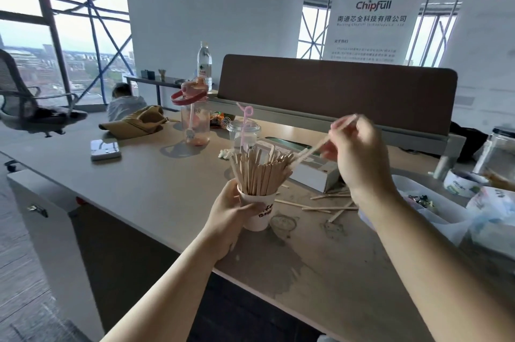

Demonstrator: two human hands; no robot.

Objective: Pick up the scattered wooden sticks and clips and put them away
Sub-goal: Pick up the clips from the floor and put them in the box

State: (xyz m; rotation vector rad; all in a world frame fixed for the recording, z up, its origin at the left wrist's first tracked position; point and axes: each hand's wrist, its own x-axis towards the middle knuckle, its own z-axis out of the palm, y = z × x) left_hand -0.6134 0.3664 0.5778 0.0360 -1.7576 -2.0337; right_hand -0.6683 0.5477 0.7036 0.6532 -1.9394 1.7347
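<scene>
Left hand (228, 219) grips the cup (259, 212) of sticks (259, 171) at centre frame; right hand (359, 155) pinches one stick (312, 151) above it.

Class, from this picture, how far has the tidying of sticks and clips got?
Done: many sticks stand in the paper cup, which the left hand grips. In hand: the right hand pinches one stick, its tip at the cup. Left: several loose sticks lie on the table; clips too unclear to judge.

one paper cup (264, 223), two bottles (195, 121) (204, 63), two hands (227, 216) (359, 158).
</scene>
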